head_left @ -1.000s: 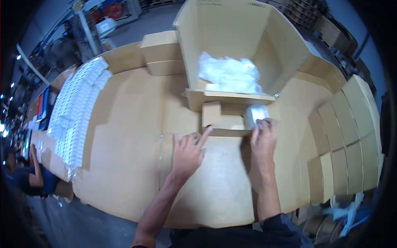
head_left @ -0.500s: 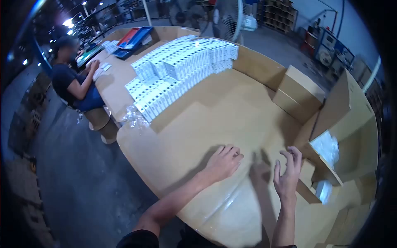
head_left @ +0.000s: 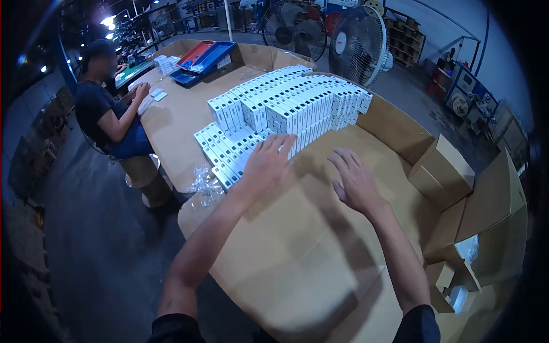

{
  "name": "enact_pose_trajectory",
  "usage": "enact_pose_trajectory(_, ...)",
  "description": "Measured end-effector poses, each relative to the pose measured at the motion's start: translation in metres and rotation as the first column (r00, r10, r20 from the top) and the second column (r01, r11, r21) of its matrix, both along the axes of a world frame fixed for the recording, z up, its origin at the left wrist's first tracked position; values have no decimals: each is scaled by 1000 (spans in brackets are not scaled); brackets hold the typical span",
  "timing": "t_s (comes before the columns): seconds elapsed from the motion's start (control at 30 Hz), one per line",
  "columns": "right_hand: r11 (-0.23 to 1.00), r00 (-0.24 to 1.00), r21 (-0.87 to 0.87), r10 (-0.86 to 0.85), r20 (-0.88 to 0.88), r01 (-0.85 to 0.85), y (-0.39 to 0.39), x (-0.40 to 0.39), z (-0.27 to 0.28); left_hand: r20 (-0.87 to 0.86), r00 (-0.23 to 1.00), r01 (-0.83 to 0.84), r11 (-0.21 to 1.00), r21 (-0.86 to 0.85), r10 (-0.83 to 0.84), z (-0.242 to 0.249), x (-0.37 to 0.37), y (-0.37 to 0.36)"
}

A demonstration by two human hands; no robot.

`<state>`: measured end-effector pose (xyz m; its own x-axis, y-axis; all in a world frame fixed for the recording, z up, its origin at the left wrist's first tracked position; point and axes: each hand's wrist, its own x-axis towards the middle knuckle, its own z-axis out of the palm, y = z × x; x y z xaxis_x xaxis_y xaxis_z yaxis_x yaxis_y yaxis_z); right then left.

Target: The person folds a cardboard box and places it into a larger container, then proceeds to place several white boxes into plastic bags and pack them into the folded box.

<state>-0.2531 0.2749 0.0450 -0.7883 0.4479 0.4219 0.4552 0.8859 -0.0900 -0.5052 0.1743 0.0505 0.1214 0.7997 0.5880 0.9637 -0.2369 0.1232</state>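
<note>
Rows of small white box-shaped pieces with dark squares on top [head_left: 306, 108] are stacked on the cardboard-covered table [head_left: 274, 268]. My left hand [head_left: 267, 166] reaches over the near edge of the stack, its fingers stretched forward and overlapping the front pieces in this view. To its right, my right hand [head_left: 355, 182] hovers over the bare cardboard, thumb and fingers apart, short of the stack. Neither hand shows anything in its grasp.
A seated person [head_left: 111, 106] handles small pieces at the far left. Red and blue trays [head_left: 203, 64] lie at the back, crumpled clear plastic [head_left: 206, 186] at the left edge. Cardboard boxes [head_left: 441, 172] line the right side, and a fan [head_left: 357, 46] stands behind.
Both hands have moved forward and left from the near part of the table towards the white stack. My view has shifted too, and the stack appears lower and further right.
</note>
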Motion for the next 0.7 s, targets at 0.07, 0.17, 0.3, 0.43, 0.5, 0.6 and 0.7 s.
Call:
enact_pose_trajectory(0.07,1000,999,-19,24,-22,-25,20,-33,7,-13,999,-45,997,61,46,8,-24,21)
enact_pose_trajectory(0.17,999,998,23,32,-53,-31,49,-75,13,-25,1000,-6,997,78,8,18,-52,46)
enact_pose_trajectory(0.3,1000,999,-20,12,-46,-13,71,-115,22,-66,998,-8,999,33,10,22,-72,64)
enact_pose_trajectory(0.43,999,999,15,-47,22,47,77,-132,25,-70,998,10,999,53,-7,10,-81,75)
enact_pose_trajectory(0.5,999,999,6,-42,27,42,77,-134,21,-71,997,21,997,72,-16,9,-81,73)
enact_pose_trajectory(0.6,999,999,-20,-50,-17,50,78,-136,14,-63,997,40,993,109,-33,3,-85,76)
enact_pose_trajectory(0.7,999,999,-14,-46,-29,46,78,-138,13,-85,996,48,990,131,-37,2,-86,78)
